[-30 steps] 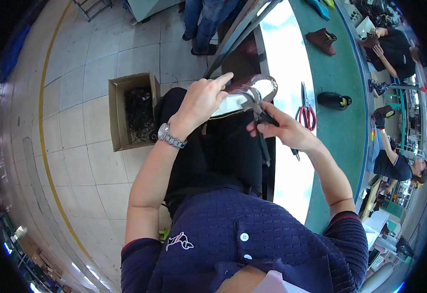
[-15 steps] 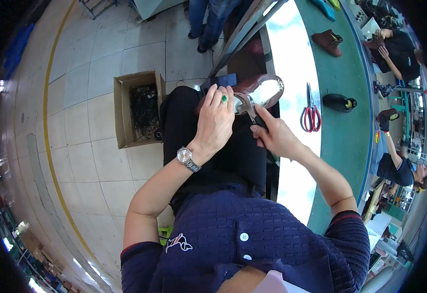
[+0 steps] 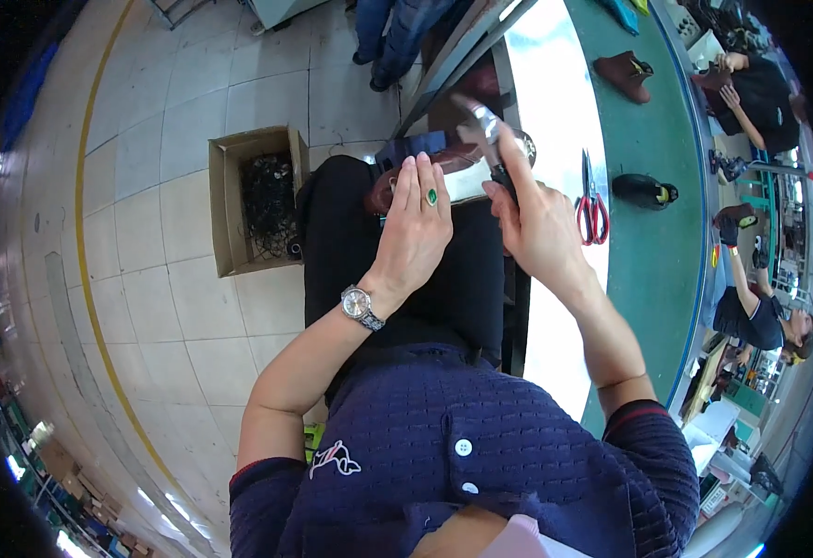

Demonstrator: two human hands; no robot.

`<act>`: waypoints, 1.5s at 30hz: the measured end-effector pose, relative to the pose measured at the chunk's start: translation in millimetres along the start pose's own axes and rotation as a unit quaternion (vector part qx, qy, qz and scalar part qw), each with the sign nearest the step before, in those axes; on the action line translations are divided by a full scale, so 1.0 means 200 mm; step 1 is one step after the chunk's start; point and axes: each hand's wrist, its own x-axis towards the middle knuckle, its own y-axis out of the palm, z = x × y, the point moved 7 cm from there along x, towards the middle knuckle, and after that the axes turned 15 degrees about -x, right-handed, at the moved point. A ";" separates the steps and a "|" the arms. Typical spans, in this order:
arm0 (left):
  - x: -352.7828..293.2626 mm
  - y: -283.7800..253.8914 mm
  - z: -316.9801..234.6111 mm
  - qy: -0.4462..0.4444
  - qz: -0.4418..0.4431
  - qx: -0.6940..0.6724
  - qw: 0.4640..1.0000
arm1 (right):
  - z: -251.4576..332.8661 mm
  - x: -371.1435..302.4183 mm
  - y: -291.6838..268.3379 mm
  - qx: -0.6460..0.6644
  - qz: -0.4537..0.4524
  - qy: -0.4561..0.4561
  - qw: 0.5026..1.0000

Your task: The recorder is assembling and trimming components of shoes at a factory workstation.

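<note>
A brown shoe point(image 3: 469, 182) lies across my lap with its pale underside up. My left hand point(image 3: 413, 232), with a green ring and a wristwatch, lies over the shoe, fingers reaching across it. Its thumb is hidden. My right hand point(image 3: 544, 214) is closed round the black handle of a hammer point(image 3: 486, 121). The hammer's metal head is lifted above the shoe and blurred by motion. The hammer and right hand cover part of the shoe's toe end. A dark blue piece point(image 3: 411, 146) shows just beyond the left fingertips.
Red-handled scissors point(image 3: 593, 209) lie on the shiny bench edge to the right. On the green belt are a brown boot point(image 3: 626, 76) and a black shoe point(image 3: 646, 191). A cardboard box point(image 3: 222, 200) of dark scraps stands on the floor at left. Other people are beyond the belt.
My right hand has raised the hammer from the shoe's underside, moving up and away. The left hand has stayed over the shoe, shifting only slightly.
</note>
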 end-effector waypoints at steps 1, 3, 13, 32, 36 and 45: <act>0.01 0.01 0.00 -0.004 -0.009 -0.026 1.000 | 0.00 -0.01 0.03 0.018 -0.042 0.028 0.999; 0.00 0.02 0.02 -0.004 -0.032 -0.044 0.999 | 0.01 -0.01 0.17 -0.033 0.008 0.024 0.999; -0.05 -0.07 0.25 -0.134 -0.089 -0.298 0.941 | 0.00 0.03 0.17 0.020 0.017 0.041 0.999; -0.26 -0.10 0.26 -0.181 -0.059 -0.475 0.859 | -0.29 -0.14 0.22 0.060 0.117 0.122 0.984; -0.51 -0.02 0.17 -0.271 0.007 -0.579 0.768 | -0.02 -0.37 0.26 0.331 0.255 0.171 0.892; -0.63 -0.11 0.32 -0.337 -0.067 -0.467 0.815 | 0.31 -0.23 0.14 0.220 0.244 -0.105 0.939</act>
